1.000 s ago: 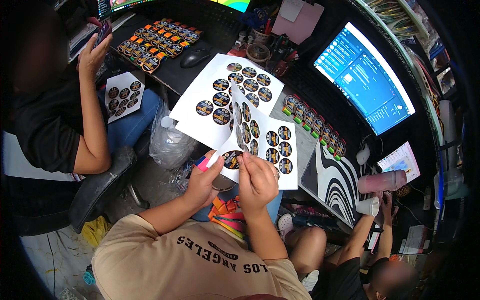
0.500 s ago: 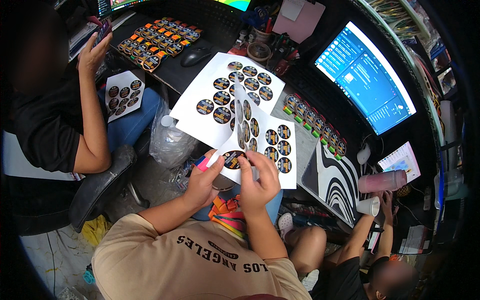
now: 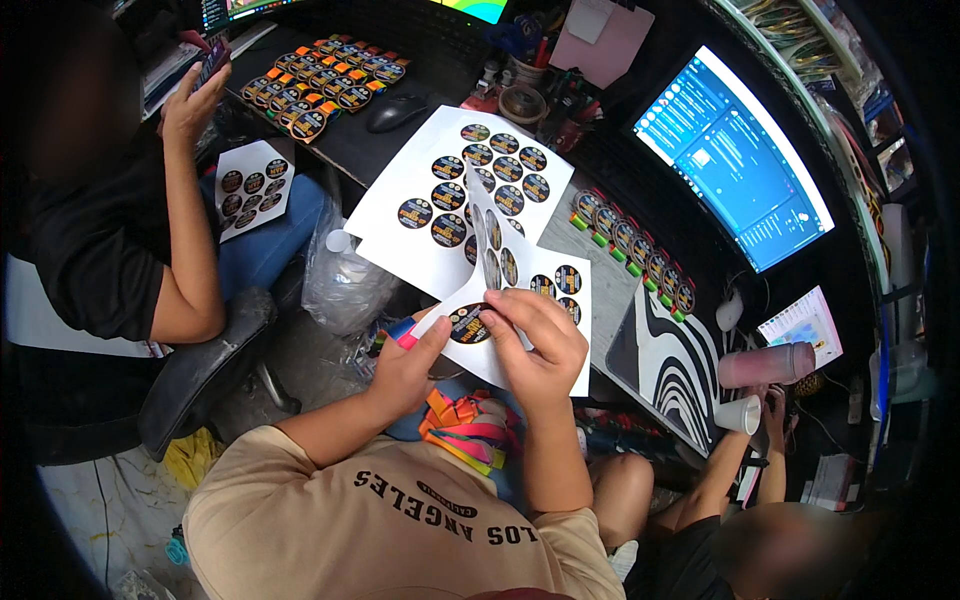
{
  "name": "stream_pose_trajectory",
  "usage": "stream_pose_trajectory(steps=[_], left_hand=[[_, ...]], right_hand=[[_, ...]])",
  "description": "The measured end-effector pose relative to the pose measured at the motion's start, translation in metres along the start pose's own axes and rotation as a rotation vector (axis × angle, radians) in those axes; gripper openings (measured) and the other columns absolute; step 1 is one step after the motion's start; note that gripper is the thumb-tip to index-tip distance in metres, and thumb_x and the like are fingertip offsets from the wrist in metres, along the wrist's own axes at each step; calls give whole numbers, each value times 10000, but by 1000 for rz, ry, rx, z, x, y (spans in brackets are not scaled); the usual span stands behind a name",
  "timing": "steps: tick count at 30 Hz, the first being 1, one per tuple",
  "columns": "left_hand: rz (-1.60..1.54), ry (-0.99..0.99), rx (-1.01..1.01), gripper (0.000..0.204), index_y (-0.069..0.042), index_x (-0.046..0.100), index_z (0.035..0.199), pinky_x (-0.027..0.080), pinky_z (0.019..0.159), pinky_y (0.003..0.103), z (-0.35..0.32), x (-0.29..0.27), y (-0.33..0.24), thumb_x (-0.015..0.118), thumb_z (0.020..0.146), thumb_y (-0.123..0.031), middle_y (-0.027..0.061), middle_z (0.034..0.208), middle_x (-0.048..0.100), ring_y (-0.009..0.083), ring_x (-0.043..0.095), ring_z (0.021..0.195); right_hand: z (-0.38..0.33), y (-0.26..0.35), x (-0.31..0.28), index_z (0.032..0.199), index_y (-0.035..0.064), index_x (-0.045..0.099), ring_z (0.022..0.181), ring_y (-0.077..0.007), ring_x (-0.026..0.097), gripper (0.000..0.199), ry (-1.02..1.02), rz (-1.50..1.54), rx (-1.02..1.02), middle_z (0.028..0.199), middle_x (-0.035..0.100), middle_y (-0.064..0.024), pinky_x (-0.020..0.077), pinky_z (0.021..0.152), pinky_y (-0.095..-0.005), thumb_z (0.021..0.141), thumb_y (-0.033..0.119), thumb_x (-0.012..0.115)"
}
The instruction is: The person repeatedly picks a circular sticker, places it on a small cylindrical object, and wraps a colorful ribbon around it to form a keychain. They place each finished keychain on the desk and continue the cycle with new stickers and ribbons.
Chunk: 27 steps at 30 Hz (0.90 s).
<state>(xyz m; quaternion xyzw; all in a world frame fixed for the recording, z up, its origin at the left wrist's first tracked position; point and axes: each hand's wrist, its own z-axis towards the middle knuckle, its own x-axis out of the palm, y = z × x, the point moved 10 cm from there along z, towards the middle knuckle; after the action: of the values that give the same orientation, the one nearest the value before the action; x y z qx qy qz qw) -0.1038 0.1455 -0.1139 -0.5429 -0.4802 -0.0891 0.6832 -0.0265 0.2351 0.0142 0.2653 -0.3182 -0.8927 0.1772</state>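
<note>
My left hand (image 3: 408, 362) is closed on the near left edge of a white sheet of round black stickers (image 3: 572, 268), thumb on top. A pink and blue ribbon (image 3: 405, 336) shows by its thumb, and part of a round disc (image 3: 446, 369) shows beneath the sheet. My right hand (image 3: 545, 350) pinches the sheet beside one dark round sticker (image 3: 468, 324), fingers bent. Part of the sheet stands up in a curled fold behind the fingertips. Orange, pink and yellow ribbons (image 3: 465, 430) lie bunched on my lap.
A larger sticker sheet (image 3: 390, 190) lies on the desk ahead. Rows of ribboned medals (image 3: 635, 245) are beyond at right, with more medals (image 3: 320, 80) at far left by a black mouse (image 3: 398, 113). Co-workers sit left and right; a white cup (image 3: 737, 414) is near the right one.
My right hand has shifted right and slightly nearer, still at the sheet. The sheet's raised fold has moved slightly, and my right hand covers more of the right-hand stickers. My left hand stays put.
</note>
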Motion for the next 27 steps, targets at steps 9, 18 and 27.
stream_pose_trajectory(steps=[9,18,27], left_hand=[[458,130,194,346,40,499,1280,409,974,308,1,11,-24,467,1002,-163,126,1274,536,167,522,1144],[684,236,257,369,40,495,1292,407,968,305,0,26,-38,468,1002,-187,118,1316,496,164,508,1147],[699,252,309,348,47,524,1263,400,982,324,0,34,-45,466,1000,-173,140,1291,516,196,515,1151]], right_hand=[[16,11,-9,814,16,722,756,-213,666,147,81,-1,-54,816,700,-106,495,697,-299,676,-7,769],[17,-3,-11,804,11,721,743,-204,667,148,102,141,10,811,704,-105,506,690,-289,669,-23,773],[3,7,-16,801,1,709,729,-218,670,163,-58,108,-101,816,701,-116,512,679,-297,665,-74,760]])
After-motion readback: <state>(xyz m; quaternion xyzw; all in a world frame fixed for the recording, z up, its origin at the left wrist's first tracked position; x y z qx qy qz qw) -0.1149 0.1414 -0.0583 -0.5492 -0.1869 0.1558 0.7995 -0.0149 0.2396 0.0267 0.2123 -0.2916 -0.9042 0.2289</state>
